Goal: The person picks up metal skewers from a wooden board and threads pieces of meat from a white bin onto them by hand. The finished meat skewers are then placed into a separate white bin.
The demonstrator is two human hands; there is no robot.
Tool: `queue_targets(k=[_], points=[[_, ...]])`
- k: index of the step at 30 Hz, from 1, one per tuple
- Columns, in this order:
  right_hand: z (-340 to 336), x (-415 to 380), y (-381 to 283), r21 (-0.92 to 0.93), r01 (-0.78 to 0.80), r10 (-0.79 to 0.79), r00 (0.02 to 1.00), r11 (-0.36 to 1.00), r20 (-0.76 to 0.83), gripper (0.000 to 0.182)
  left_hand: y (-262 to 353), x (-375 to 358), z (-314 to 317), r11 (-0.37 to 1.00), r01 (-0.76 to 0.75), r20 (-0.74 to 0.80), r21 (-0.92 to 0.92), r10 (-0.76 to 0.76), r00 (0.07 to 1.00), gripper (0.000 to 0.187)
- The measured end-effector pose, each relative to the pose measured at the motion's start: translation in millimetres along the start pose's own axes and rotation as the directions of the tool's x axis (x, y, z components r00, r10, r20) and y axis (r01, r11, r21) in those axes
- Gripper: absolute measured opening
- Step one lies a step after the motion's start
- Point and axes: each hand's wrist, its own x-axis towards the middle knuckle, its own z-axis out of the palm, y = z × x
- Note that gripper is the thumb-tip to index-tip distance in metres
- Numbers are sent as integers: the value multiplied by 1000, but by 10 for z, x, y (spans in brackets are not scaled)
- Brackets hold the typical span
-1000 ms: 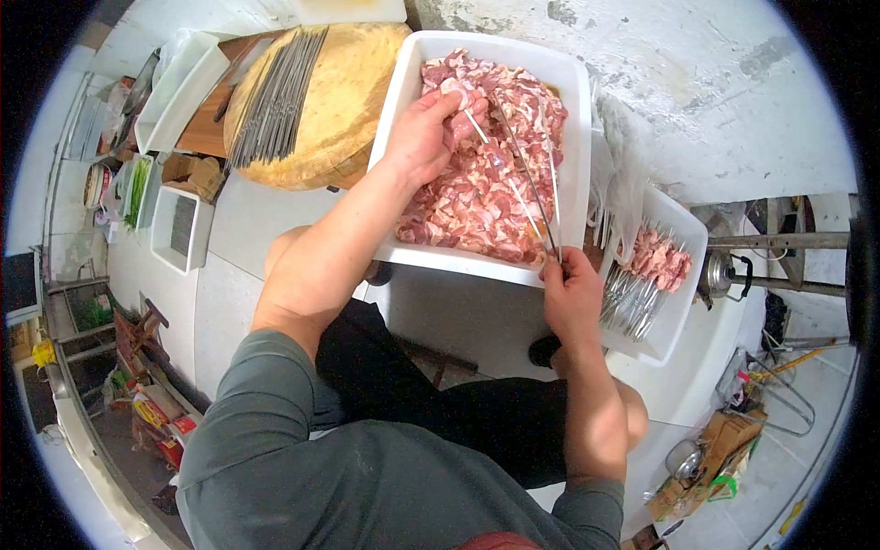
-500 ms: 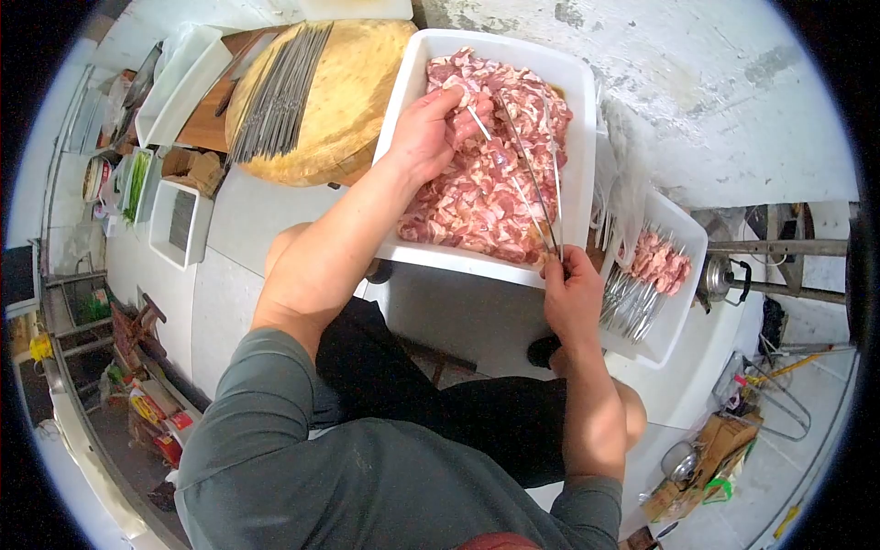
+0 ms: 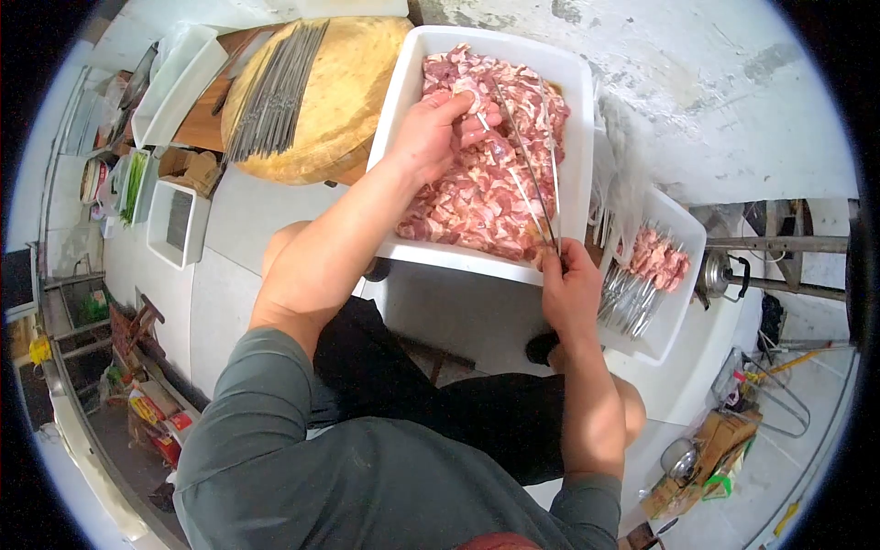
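Note:
My left hand [image 3: 429,137] is over the meat tub, its thumb and fingers closed on a piece of raw meat [image 3: 468,90] at the far end of a metal skewer. Part of that skewer passes behind the fingers. Down at the tub's near right corner, my right hand [image 3: 573,286] grips the near ends of several metal skewers [image 3: 522,163], which fan out over the meat. Chopped raw meat [image 3: 477,206] fills much of the white tub [image 3: 579,188].
A round wooden chopping block [image 3: 353,82] to the left bears a row of dark skewers [image 3: 280,92]. At right, a white bin [image 3: 676,325] contains loaded meat skewers [image 3: 655,261]. A smaller white container [image 3: 194,240] stands at left, and a kettle [image 3: 717,275] at far right.
My left hand has shifted slightly right and down, its fingers curled further round the meat and skewer. My right hand keeps its grip nearly in place. The view has moved a little.

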Motion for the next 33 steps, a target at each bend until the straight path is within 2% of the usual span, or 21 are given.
queue_targets(k=[4, 7, 10, 13, 16, 19, 22, 25, 31, 33], points=[[-1, 29, 9, 2, 22, -22, 1000, 1000, 4, 20, 23, -21, 2, 999, 14, 64, 34, -16, 998, 18], [34, 53, 25, 24, 13, -13, 1000, 1000, -8, 20, 42, -54, 44, 999, 20, 52, 26, -22, 998, 18], [67, 70, 22, 70, -32, 31, 999, 997, 22, 20, 21, -18, -5, 1000, 25, 83, 12, -26, 996, 19], [81, 112, 61, 3, 3, -3, 999, 1000, 34, 20, -34, -89, 51, 995, 97, 75, 36, -99, 992, 20], [93, 141, -6, 35, 27, -28, 999, 999, 17, 20, -20, -146, 130, 995, 104, 69, -6, -104, 992, 21], [139, 149, 55, 89, 8, -9, 1000, 996, 9, 20, -31, -103, 62, 993, 116, 114, 33, -120, 986, 21], [147, 150, 71, 117, 9, -13, 999, 993, 32, 21, -43, -155, 123, 986, 132, 89, 105, -142, 986, 21], [181, 178, 168, 166, -22, 16, 999, 986, 39, 21, -96, -157, 175, 990, 123, 29, 75, -126, 992, 21], [180, 192, 192, 194, 21, -21, 1000, 981, 1, 22, 5, -154, 104, 988, 91, 81, -124, -81, 993, 16], [159, 187, 187, 132, 13, -14, 1000, 991, 12, 23, -32, -87, 25, 995, 79, 97, -63, -73, 993, 16]])
